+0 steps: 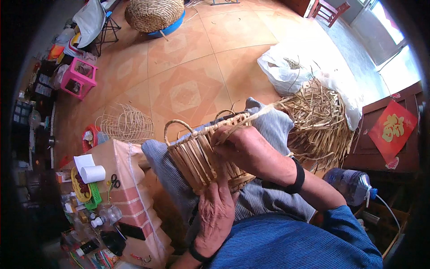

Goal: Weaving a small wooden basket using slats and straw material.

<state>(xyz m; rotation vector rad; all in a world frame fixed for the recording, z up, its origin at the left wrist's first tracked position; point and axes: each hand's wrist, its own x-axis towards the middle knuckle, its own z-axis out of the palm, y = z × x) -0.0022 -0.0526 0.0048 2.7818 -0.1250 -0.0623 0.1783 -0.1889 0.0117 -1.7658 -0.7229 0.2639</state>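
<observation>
Tan basket lies beyond the left hand gripping it, beneath the right hand pinching a strand.

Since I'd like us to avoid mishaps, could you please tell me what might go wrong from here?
The basket rests on a striped cloth, so it might shift or tip if the left hand at its lower edge loosened. The pale strand at the right hand stretches toward the straw pile, where it could perhaps snag.
</observation>
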